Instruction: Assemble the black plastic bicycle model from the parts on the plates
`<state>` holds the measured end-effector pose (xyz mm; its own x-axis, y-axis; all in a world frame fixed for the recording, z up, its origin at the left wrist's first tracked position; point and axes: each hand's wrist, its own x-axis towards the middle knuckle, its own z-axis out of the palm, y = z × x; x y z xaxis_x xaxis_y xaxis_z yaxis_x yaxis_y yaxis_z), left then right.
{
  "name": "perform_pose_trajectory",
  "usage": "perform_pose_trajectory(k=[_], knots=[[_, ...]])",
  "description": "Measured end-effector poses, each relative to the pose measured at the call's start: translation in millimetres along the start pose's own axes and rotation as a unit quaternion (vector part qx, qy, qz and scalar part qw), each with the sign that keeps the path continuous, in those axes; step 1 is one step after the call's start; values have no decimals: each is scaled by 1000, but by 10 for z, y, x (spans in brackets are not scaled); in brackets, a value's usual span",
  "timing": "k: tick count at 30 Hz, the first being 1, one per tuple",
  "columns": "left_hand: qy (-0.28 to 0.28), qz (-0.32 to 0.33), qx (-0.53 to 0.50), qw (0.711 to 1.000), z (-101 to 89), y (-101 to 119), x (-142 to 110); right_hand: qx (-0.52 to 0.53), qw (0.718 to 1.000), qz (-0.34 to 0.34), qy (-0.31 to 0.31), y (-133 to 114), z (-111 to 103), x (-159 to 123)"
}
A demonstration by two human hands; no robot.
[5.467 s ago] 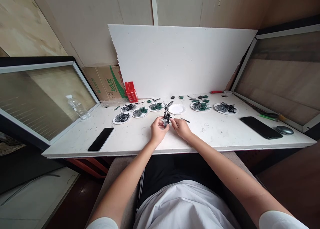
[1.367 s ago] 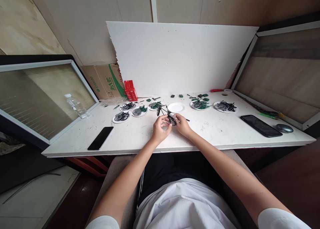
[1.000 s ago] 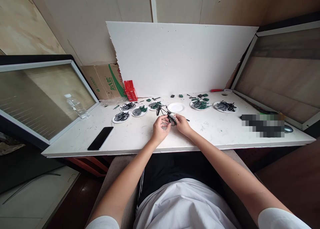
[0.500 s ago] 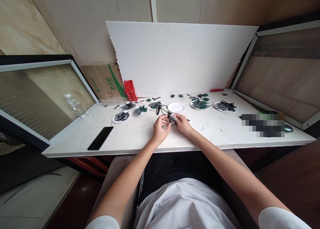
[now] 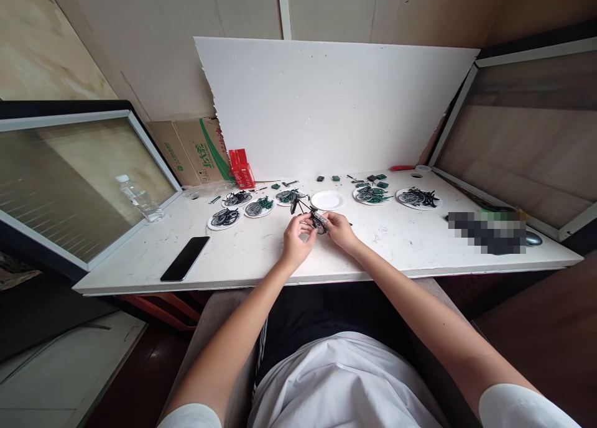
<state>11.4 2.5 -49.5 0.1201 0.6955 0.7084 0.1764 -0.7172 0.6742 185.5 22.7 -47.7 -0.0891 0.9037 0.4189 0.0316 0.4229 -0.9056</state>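
Above the front half of the white table, my two hands hold a small black model bicycle [image 5: 319,223] between them. One spoked wheel is near my fingers, and the other end, with thin bars, points up and left. My left hand [image 5: 298,238] pinches the frame from the left with bent fingers. From the right, my right hand [image 5: 339,229] grips near the closer wheel with thumb and forefinger. Fingers hide part of the bicycle. Just beyond it lies a bare white paper plate [image 5: 328,200].
Paper plates of black and green plastic parts [image 5: 226,218] stand left and right [image 5: 418,198]. Loose green blocks [image 5: 336,178] lie behind. A phone [image 5: 185,259] lies front left, near a plastic bottle [image 5: 140,198]. A red box [image 5: 241,168] and white board [image 5: 345,104] stand at the back.
The near wheel has turned slightly between my fingers. Both hands keep their hold on the model bicycle, and the whole view has shifted slightly.
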Motion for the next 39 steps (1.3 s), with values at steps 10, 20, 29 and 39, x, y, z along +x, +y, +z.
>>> perform_pose_trajectory(k=[10,20,29,39], knots=[[3,-3,23,1000,0,19,-8,-14,1000,26,11,-77,12,-23],[34,8,71,997,-16,28,0,-21,999,35,15,-200,0,-106],[20,-2,91,996,-14,38,6,-156,987,-33,5,-188,74,-129],[-3,35,120,992,3,149,-20,-149,988,-28,0,-181,58,-111]])
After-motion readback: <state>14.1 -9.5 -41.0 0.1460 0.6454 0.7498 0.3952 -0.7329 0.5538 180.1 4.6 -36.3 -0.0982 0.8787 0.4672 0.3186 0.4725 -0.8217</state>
